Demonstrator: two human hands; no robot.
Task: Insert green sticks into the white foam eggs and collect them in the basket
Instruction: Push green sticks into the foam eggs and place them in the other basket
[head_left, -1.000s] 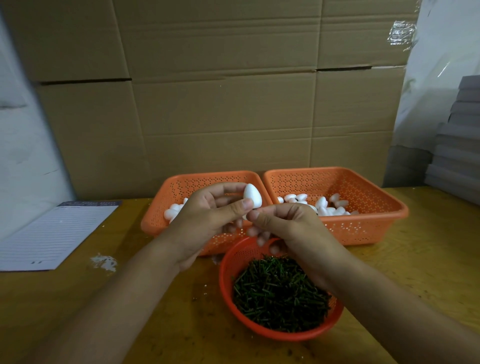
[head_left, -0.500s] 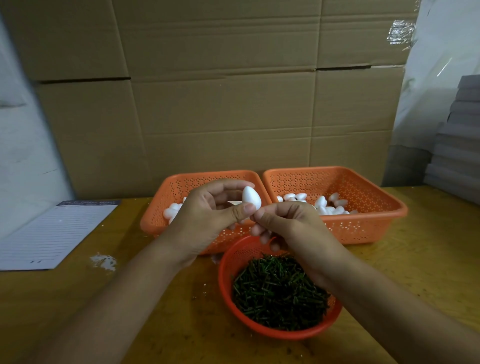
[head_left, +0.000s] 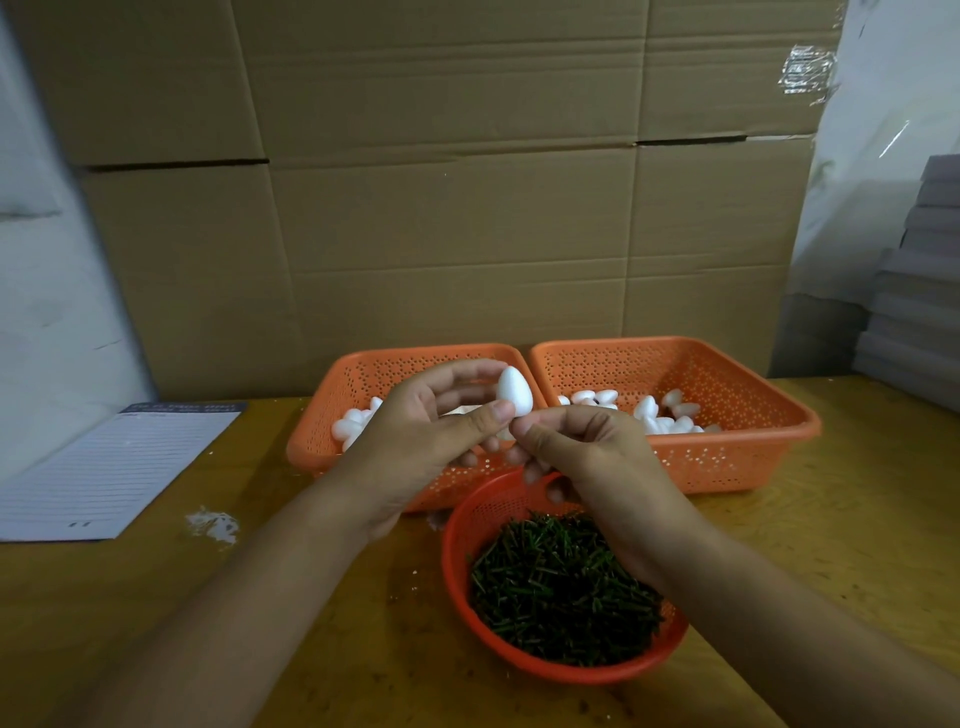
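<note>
My left hand pinches a white foam egg between thumb and fingers, pointed end up, above the gap between two orange baskets. My right hand is curled with its thumb and fingertip pressed against the egg's lower end; any stick in that pinch is hidden. The left orange basket holds several foam eggs. The right orange basket holds several more eggs. A round red-orange bowl full of short green sticks sits nearest me, below my right wrist.
A lined notepad lies on the wooden table at the left, with a white scuff beside it. Tall cardboard boxes form a wall right behind the baskets. Grey stacked sheets stand at the far right.
Both hands stay together at the egg and have shifted only slightly; the egg sits a little lower against my right fingertips.
</note>
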